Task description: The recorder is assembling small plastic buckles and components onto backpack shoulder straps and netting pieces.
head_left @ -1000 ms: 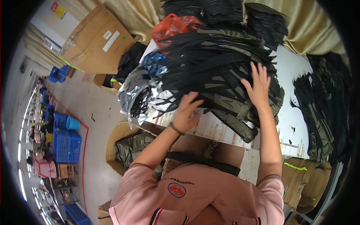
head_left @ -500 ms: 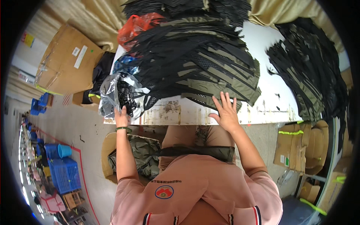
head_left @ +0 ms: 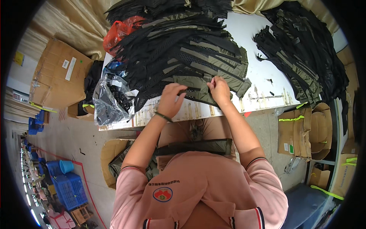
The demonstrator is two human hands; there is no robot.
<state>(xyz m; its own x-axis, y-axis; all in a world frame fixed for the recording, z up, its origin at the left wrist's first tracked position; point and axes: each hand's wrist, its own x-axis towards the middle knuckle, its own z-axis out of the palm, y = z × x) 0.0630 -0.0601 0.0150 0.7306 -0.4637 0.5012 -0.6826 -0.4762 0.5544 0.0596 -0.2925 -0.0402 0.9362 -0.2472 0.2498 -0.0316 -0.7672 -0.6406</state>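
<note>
A large fanned pile of black mesh and olive-green fabric pieces (head_left: pixel 187 63) covers the middle of the white table. At its near edge, my right hand (head_left: pixel 220 91) pinches the olive fabric piece (head_left: pixel 192 82) between thumb and fingertips, raising a small fold. My left hand (head_left: pixel 170 101) is over the same piece's left part, its fingers bent and the thumb held apart. Nothing shows between those fingers. To the left of it lies a clear plastic bag (head_left: pixel 110 101) with small black parts, which look like buckles, at its opening.
A second stack of black and olive pieces (head_left: pixel 301 57) lies at the table's right. A red plastic bag (head_left: pixel 118 34) sits at the far left. Cardboard boxes (head_left: pixel 57 74) stand left, right and under the table's front edge (head_left: pixel 152 121). Blue crates (head_left: pixel 68 187) are on the floor.
My left hand has left the clear bag and moved right to the fabric. My right hand, flat before, has shifted slightly left and now pinches the olive piece. The view has shifted a little.
</note>
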